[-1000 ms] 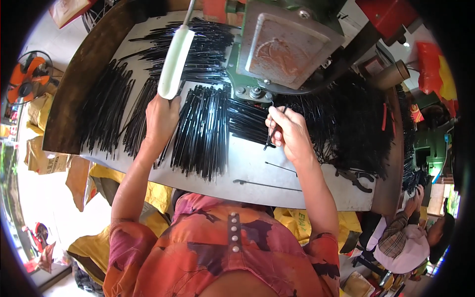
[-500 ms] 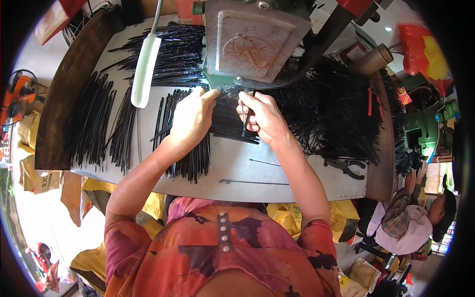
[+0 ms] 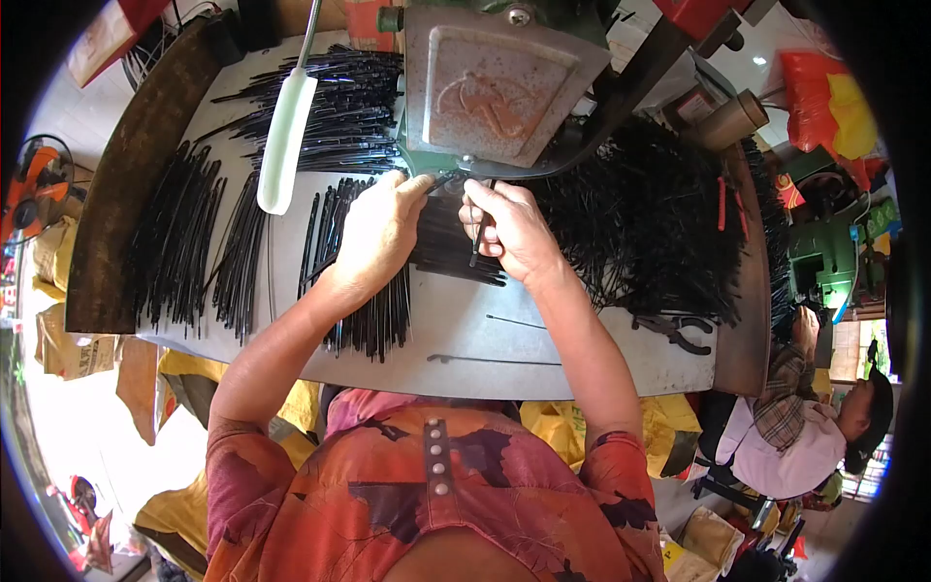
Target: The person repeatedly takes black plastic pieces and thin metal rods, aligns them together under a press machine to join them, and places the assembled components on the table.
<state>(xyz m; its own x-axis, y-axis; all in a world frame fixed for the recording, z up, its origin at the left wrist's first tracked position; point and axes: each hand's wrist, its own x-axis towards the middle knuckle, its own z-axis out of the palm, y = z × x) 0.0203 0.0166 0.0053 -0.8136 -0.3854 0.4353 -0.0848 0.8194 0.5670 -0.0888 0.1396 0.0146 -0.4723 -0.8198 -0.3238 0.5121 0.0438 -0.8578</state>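
My left hand is closed at the foot of the green and grey machine, thumb and forefinger pinching a thin black rod whose tail sticks out past the wrist. Close beside it, my right hand has its fingers curled around another short, thin black rod that points down toward me. Both sets of fingertips meet near the machine's working point, where small dark parts are too fine to make out. Under and between the hands lie bundled black rods on the pale tabletop.
More black rods lie in rows at left, and a large tangled heap of them fills the right. Pliers rest near the front edge. A white lamp hangs at left. Another person works at far right.
My hands keep almost the same place at the machine. The right hand has shifted very slightly left with its rod. At far right, the other person's hands have moved.
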